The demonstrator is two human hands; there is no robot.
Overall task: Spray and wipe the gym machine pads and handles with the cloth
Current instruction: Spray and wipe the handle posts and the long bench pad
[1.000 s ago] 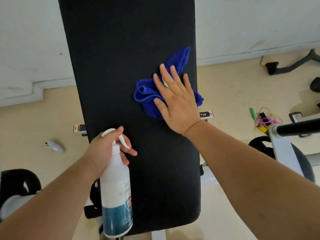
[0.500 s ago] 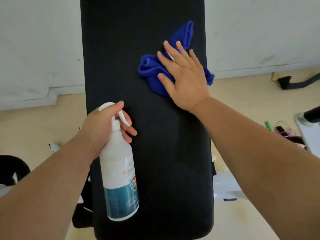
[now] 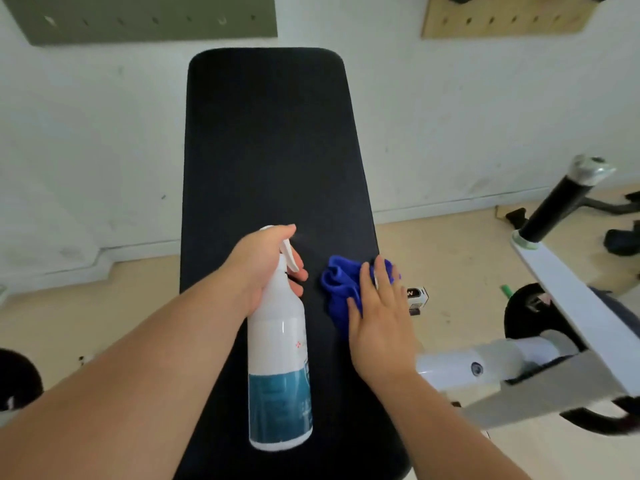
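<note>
- The left hand [image 3: 263,268] is wrapped around the neck of a white spray bottle [image 3: 278,355], with one finger over the top of the sprayer head and the others curled at the trigger.
- The bottle hangs below the fist, over the black bench pad [image 3: 273,161], its nozzle facing away from the person.
- The bottle's lower part carries a teal label with pale print too blurred to read; a small red mark sits higher on its white body.
- The right hand [image 3: 381,320] lies flat, fingers extended and close together, pressing a crumpled blue cloth [image 3: 341,282] onto the pad.
- The cloth sits at the pad's right edge, just beside the spray bottle, bunched ahead of and under the fingertips.
- The pad runs lengthwise away from the person, its rounded far end near a white wall.
- Just beyond the pad's right edge, a small white frame end cap [image 3: 417,295] shows a dark logo, only partly legible.
- Farther right stands a white machine arm [image 3: 571,299] ending in a black handle grip [image 3: 554,202] with a silvery cap.
</note>
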